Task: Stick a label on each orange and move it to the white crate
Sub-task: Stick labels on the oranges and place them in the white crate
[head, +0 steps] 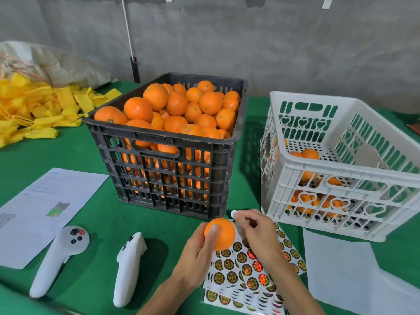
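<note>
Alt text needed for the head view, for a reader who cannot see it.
A person's left hand holds an orange above sheets of round labels while the right hand pinches a peeled label beside it. Behind, on a green table, stand a black crate heaped with oranges and a white crate holding a few.

White crate (318, 171) open on top w/ room inside; black crate (172, 169) stands close to its left.

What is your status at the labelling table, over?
Left hand grips orange. Right hand pinches label. White crate path unobstructed.
</note>
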Demonstrator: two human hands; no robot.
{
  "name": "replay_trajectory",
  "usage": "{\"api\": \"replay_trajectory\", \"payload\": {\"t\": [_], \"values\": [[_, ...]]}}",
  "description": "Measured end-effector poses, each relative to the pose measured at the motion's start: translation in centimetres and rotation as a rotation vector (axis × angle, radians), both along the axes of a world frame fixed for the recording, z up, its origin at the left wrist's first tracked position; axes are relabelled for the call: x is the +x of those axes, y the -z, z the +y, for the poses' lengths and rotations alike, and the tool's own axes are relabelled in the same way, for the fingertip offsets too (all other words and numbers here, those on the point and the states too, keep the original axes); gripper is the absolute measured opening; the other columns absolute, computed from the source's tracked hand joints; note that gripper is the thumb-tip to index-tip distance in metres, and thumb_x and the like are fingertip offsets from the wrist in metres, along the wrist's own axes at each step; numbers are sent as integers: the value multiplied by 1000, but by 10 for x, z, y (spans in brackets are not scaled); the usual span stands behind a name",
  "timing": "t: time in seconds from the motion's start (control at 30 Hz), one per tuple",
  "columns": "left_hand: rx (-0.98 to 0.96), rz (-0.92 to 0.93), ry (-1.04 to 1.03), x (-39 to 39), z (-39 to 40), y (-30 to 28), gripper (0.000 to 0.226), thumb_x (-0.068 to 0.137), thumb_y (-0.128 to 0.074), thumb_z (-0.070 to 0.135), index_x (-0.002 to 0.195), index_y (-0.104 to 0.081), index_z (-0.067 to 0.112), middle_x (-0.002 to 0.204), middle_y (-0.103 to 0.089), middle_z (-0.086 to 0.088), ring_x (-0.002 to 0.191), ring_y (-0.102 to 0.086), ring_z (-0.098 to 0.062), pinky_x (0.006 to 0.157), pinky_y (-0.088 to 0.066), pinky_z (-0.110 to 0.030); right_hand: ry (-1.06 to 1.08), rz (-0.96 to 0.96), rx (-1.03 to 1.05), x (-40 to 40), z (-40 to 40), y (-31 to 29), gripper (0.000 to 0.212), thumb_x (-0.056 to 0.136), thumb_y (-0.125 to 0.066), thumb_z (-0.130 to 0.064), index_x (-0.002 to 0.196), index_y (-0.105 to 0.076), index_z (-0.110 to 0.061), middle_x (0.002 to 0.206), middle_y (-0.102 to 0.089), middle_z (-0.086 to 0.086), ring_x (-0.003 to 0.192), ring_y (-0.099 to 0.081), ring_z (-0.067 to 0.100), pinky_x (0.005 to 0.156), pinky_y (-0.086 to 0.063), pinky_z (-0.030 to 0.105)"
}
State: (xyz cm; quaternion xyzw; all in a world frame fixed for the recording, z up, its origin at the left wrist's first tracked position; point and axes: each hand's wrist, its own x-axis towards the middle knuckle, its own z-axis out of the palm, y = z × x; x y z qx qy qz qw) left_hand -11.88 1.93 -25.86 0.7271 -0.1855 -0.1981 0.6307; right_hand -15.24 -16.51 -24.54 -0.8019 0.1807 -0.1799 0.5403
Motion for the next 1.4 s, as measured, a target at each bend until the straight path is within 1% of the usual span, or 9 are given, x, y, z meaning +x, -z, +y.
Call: {"api": "replay_trajectory", "payload": {"t": [0.3, 0.47, 0.63, 0.73, 0.87, 1.0, 1.13, 1.23, 1.4], "values": [[-96, 115, -91, 1, -22, -46, 56, 72, -31, 99, 108, -63, 69, 106, -62, 45, 103, -59, 21, 81, -45, -10, -132, -239, 69, -22, 7, -37, 17, 96, -68, -26, 105, -79, -35, 114, -72, -5, 109, -67, 14, 93, -54, 26], [-214, 180, -17, 1, -36, -79, 83, 79, -41, 93, 140, -59, 40, 134, -68, 11, 124, -63, -5, 110, -45, -36, -198, -247, -13, -37, 4, -74, 31, 95, -66, -43, 125, -68, -48, 137, -59, -16, 128, -56, 6, 103, -48, 21], [-197, 121, 69, 7, -68, -130, 81, 80, -44, 93, 130, -65, 33, 115, -74, -4, 101, -74, -10, 95, -54, -32, 22, -225, -411, -40, 6, -119, 82, 71, -58, -82, 144, -28, -60, 145, -24, -48, 128, -32, -23, 91, -34, -3], [-253, 47, 227, 9, -88, -170, 66, 91, -46, 76, 125, -69, 24, 114, -76, -8, 109, -73, -20, 101, -57, -43, 253, -314, -527, -41, -14, -153, 85, 77, -58, -75, 151, -37, -41, 144, -39, -31, 128, -40, -9, 103, -37, 13], [-266, -287, 199, 24, -95, -208, 34, 100, -53, 54, 130, -57, 38, 114, -74, 10, 100, -73, -16, 79, -61, -32, 402, -287, -633, -36, -46, -182, 76, 87, -67, -56, 150, -47, -20, 146, -52, -3, 130, -51, 16, 107, -47, 39], [-247, -411, 60, 70, -99, -236, 18, 106, -57, 23, 124, -61, 24, 115, -71, 2, 93, -73, -14, 74, -62, -30, 379, -312, -712, -20, -66, -184, 45, 93, -66, -42, 135, -64, -24, 142, -48, -20, 132, -45, 4, 115, -40, 37], [70, -636, -63, 142, -109, -250, 26, 103, -60, 14, 129, -62, 13, 131, -64, -7, 113, -65, -21, 98, -54, -38, 318, -367, -739, 3, -60, -184, 42, 91, -66, -44, 126, -72, -21, 134, -61, -16, 124, -52, 1, 111, -26, 9], [504, -823, -97, 206, -110, -252, 54, 93, -62, 7, 144, -55, 21, 149, -53, -8, 138, -48, -29, 111, -42, -40, 277, -401, -748, 23, -49, -184, 43, 90, -66, -45, 124, -73, -20, 131, -66, -11, 122, -59, 9, 111, -39, 25], [976, -712, 122, 262, -126, -248, 77, 94, -59, 3, 160, -34, 34, 172, -15, -3, 152, -27, -35, 121, -33, -47, 236, -409, -716, 49, -39, -184, 48, 92, -59, -55, 130, -69, -26, 134, -63, -17, 127, -55, 3, 111, -44, 31]]}}
